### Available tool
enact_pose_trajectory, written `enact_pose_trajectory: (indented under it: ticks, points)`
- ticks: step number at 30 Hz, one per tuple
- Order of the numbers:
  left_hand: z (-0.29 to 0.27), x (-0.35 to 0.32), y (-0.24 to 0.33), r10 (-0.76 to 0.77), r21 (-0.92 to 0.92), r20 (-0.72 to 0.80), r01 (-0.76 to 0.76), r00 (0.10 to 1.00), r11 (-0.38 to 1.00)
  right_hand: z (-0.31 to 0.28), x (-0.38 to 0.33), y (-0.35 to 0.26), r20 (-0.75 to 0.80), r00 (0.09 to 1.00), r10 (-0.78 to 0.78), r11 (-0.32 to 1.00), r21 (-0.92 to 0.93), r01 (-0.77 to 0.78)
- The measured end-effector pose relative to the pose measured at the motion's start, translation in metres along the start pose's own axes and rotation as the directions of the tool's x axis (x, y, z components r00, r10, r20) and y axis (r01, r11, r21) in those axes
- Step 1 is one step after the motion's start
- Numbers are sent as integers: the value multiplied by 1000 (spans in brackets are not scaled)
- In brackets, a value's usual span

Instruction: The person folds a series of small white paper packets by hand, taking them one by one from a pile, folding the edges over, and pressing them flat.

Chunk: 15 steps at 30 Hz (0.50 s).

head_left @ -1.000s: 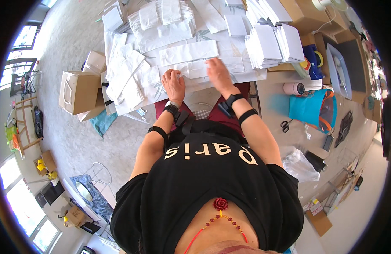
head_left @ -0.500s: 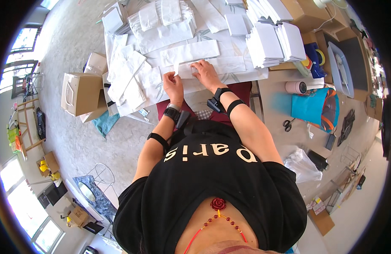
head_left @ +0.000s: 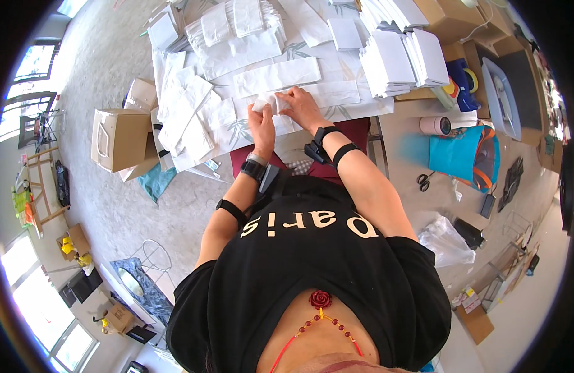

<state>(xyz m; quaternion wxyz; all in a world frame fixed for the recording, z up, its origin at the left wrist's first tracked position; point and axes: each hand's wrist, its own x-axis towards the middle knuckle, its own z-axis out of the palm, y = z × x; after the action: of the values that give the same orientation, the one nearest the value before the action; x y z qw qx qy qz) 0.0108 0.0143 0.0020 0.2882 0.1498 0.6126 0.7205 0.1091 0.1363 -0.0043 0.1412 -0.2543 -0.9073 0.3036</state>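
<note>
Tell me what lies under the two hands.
The left hand and right hand hold a white piece over the leaf-patterned tablecloth; a white strip shows to their right. Whatever the hands and piece cover cannot be seen.

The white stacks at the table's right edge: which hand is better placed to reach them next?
Probably the right hand: it is nearer the white stacks; the left hand lies farther off. Both hold thin white material, so the right should release first.
</note>
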Motion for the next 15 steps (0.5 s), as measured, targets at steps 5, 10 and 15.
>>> enact_pose_trajectory:
  ticks: [5, 10, 15]
  points:
    - [9, 1, -3, -4, -14, 32, 4, 999, 1000, 0, 0, 2, -16, 999, -50, 998, -39, 49]
    - [17, 3, -5, -44, 92, 32, 41, 999, 995, -1, 1, 4, -14, 999, -49, 998, -41, 49]
    - [21, 6, -9, -32, 211, 38, 24, 999, 977, -1, 2, 3, -16, 998, -58, 998, -13, 58]
